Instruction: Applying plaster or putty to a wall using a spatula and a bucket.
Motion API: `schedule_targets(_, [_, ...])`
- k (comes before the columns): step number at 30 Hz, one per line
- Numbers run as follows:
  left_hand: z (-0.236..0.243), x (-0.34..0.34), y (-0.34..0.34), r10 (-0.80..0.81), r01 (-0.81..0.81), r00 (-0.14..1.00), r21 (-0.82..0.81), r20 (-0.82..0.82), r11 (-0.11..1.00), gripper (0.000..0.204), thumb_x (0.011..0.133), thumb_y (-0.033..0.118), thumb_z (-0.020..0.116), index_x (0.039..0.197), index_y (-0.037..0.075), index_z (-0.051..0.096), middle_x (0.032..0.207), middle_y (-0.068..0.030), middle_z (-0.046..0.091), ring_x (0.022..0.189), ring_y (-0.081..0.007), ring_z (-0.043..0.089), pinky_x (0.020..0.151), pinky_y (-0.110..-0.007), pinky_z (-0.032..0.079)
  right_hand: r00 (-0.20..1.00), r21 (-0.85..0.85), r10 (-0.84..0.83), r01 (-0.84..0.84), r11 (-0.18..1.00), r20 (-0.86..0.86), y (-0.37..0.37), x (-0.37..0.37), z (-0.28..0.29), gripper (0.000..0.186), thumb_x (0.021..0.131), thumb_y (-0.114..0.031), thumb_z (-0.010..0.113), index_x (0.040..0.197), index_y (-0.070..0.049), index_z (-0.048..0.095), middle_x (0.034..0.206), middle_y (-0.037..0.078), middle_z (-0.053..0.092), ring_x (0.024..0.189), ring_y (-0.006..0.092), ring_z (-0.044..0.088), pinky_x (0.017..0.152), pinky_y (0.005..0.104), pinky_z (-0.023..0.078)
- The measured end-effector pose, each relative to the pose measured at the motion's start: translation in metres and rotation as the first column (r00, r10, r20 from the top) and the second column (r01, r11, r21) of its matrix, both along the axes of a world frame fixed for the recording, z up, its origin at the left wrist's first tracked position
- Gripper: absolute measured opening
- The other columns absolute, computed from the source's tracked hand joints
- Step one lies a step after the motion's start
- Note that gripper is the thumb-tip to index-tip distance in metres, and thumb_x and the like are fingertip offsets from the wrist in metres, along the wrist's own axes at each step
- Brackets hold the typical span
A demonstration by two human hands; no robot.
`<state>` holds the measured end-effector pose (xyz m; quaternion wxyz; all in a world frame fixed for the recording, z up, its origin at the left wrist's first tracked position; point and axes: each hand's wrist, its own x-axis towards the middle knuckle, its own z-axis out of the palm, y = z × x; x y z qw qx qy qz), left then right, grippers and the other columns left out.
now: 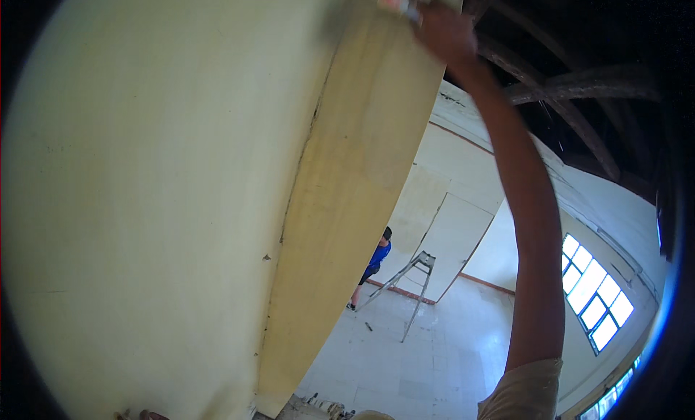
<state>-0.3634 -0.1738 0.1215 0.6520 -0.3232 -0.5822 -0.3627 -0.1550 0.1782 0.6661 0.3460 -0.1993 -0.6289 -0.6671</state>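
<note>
The right grip (447,36) was closed on a blurred red-and-white object (395,1) near the top of the yellowish panel (347,181). The object's long axis pointed from the grip toward the panel's left edge.

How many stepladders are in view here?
1. The stepladder stands with legs spread on the pale floor, just right of the person in blue. The yellowish panel hides part of the room, so others may be out of sight.
</note>
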Motion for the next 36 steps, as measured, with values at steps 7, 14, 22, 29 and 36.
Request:
schedule_targets(7, [0.002,0.001,0.001,0.009,-0.009,1.0,0.011,0.012,1.0,0.017,0.078,0.017,0.049,0.092,0.008,0.046,0.119,-0.0189,0.035,0.108,-0.0383,0.037,0.09,-0.049,0.024,0.814,-0.598,0.264,0.122,0.792,0.517,-0.03,0.027,-0.285,0.023,0.065,-0.014,0.051,0.086,-0.005,0.052,0.073,0.006,0.053,0.078,0.0199,0.052,0.061,0.0334,0.046])
schedule_targets(14, [0.001,-0.001,-0.002,-0.034,0.034,0.999,0.009,-0.023,0.999,0.019,0.077,0.017,0.05,0.093,0.006,0.046,0.119,-0.0185,0.034,0.11,-0.0383,0.035,0.091,-0.049,0.023,0.982,-0.752,-0.122,-0.027,0.659,-0.142,0.0,0.009,-0.163,0.034,0.065,-0.034,0.054,0.073,-0.001,0.057,0.069,0.017,0.057,0.064,0.0295,0.058,0.057,0.0398,0.047])
schedule_targets(22, [0.003,0.002,0.002,0.027,-0.027,1.0,-0.027,0.014,0.999,0.022,0.078,0.014,0.049,0.097,0.005,0.044,0.121,-0.0198,0.031,0.113,-0.038,0.029,0.089,-0.051,0.026,0.927,0.128,0.25,-0.222,0.966,-0.279,-0.031,0.04,0.045,0.026,0.063,-0.029,0.062,0.071,-0.004,0.058,0.073,0.015,0.057,0.073,0.029,0.054,0.064,0.0397,0.043])
schedule_targets(29, [0.001,-0.001,0.003,-0.027,0.027,1.0,0.008,-0.012,1.0,0.02,0.079,0.015,0.047,0.097,0.007,0.044,0.124,-0.0187,0.029,0.114,-0.0375,0.027,0.089,-0.05,0.026,0.927,-0.56,0.356,-0.359,0.747,-0.119,0.05,0.111,-0.165,0.024,0.056,-0.021,0.063,0.073,-0.007,0.052,0.069,0.011,0.054,0.057,0.0256,0.055,0.05,0.0355,0.044])
schedule_targets(36, [-0.004,0.0,0.003,0.063,-0.063,0.997,-0.017,0.033,0.998,0.023,0.078,0.016,0.046,0.099,0.009,0.043,0.125,-0.0194,0.03,0.113,-0.0371,0.032,0.093,-0.05,0.019,0.984,-0.782,0.111,-0.18,0.597,-0.141,0.001,0.099,-0.211,0.028,0.062,-0.031,0.061,0.079,-0.008,0.061,0.073,0.01,0.058,0.068,0.0261,0.056,0.062,0.0377,0.045])
